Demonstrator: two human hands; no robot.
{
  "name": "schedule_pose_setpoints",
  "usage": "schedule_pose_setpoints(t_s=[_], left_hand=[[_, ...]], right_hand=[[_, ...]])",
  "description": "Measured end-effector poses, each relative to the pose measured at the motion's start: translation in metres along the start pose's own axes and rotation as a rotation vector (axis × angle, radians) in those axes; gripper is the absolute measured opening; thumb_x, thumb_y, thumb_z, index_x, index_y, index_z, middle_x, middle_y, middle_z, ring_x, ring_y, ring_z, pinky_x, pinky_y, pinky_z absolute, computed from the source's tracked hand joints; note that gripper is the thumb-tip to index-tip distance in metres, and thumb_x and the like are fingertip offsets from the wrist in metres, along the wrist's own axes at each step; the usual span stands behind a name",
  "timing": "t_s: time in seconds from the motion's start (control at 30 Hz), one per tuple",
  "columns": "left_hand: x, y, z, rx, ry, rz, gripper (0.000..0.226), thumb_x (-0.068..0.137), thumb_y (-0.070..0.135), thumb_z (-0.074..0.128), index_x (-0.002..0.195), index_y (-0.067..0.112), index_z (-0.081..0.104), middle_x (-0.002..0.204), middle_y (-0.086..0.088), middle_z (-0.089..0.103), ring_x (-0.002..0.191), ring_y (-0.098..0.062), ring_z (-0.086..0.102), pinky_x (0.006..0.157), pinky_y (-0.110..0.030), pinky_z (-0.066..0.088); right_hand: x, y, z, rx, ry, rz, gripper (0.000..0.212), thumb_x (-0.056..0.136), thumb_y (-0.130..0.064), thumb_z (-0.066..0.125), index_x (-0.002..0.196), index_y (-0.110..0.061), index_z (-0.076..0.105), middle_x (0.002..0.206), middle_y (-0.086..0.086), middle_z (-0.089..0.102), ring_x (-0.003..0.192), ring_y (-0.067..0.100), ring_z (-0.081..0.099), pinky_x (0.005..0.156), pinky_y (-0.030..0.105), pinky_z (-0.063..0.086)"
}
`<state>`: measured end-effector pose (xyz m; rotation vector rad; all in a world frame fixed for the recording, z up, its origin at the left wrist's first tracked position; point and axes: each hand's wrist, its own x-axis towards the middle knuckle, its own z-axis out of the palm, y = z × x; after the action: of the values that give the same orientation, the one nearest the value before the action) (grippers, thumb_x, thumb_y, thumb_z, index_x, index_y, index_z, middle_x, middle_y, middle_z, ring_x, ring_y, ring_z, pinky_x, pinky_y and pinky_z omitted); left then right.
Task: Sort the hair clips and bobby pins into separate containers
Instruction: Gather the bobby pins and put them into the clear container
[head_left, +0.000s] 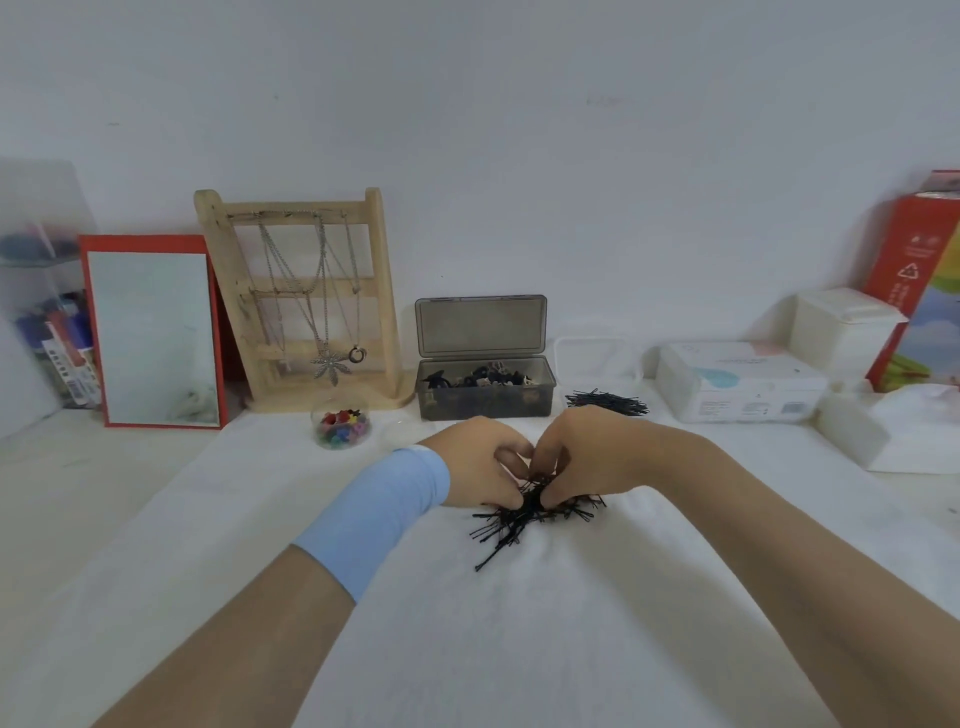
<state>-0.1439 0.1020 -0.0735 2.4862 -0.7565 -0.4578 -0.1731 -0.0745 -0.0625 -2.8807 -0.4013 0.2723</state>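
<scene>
A loose pile of black bobby pins (511, 527) lies on the white cloth at the middle. My left hand (480, 465) and my right hand (587, 457) meet over its top, fingers pinched into the pins. Behind them stands a smoky grey plastic box (485, 402) with its lid up, holding dark hair clips (483, 378). To its right a second heap of bobby pins (608, 401) lies in front of a small clear container (592, 356). A small glass bowl (343, 427) at the left holds colourful little clips.
A wooden jewellery stand (306, 301) with necklaces and a red-framed mirror (153, 332) stand at the back left. White boxes (737, 387) and a red carton (914, 291) fill the back right. A clear organiser (47, 306) is at the far left.
</scene>
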Motion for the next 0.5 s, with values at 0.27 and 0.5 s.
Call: schedule_pose_setpoints(t_s=[0.27, 0.5], left_hand=[[-0.026, -0.003, -0.011, 0.487, -0.226, -0.372, 0.111, 0.056, 0.08, 0.072, 0.147, 0.029, 0.034, 0.144, 0.008, 0.041, 0.126, -0.02, 0.05, 0.104, -0.038, 0.043], [-0.004, 0.001, 0.012, 0.378, -0.09, -0.183, 0.098, 0.066, 0.059, 0.08, 0.146, 0.022, 0.037, 0.135, 0.007, 0.05, 0.12, -0.017, 0.052, 0.101, -0.036, 0.046]], right_hand=[[-0.006, 0.001, 0.003, -0.124, -0.144, 0.207, 0.084, 0.058, -0.068, 0.08, 0.123, -0.02, 0.058, 0.126, -0.003, 0.06, 0.111, 0.02, 0.059, 0.092, 0.037, 0.052], [0.001, 0.002, 0.012, -0.036, -0.094, 0.151, 0.062, 0.069, -0.053, 0.081, 0.118, -0.019, 0.066, 0.107, -0.004, 0.068, 0.082, 0.017, 0.064, 0.064, 0.023, 0.049]])
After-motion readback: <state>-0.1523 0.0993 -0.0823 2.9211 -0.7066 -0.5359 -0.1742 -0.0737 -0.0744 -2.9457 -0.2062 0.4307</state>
